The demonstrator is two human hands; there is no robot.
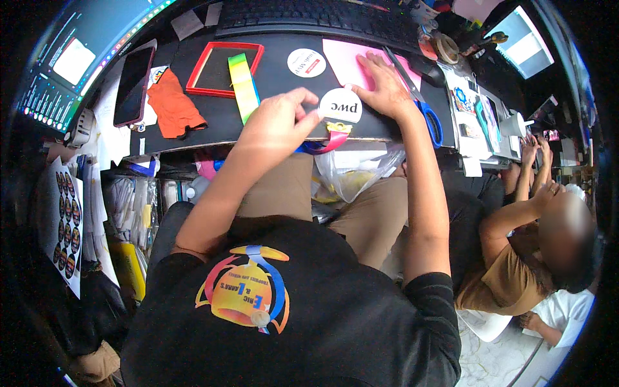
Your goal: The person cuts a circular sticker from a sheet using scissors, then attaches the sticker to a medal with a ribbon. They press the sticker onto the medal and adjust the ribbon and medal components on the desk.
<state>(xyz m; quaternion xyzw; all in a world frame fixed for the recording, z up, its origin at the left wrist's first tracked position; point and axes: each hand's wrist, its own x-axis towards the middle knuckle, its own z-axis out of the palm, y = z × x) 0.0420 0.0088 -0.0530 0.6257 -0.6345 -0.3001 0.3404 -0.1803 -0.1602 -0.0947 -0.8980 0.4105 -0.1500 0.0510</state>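
Observation:
A round white-faced medal (340,106) with black lettering lies near the desk's front edge. Its gold-coloured loop carries a pink-red ribbon (336,140) that hangs over the edge. Left of the medal, my left hand (277,119) has bent fingers, with thumb and index finger apart close to the rim; nothing shows between them. My right hand (385,89) rests with spread fingers on a pink sheet (342,57), its thumb at the medal's upper edge. Beyond the medal lies a round white sticker-like disc (307,63).
Left of the hands are a red-rimmed tray (193,80), a yellow-green ribbon (242,84), orange cloth (173,103) and a phone (134,87). Blue-handled scissors (431,124) lie right of my right hand. A keyboard (309,18) is behind. Another person (516,277) sits at right.

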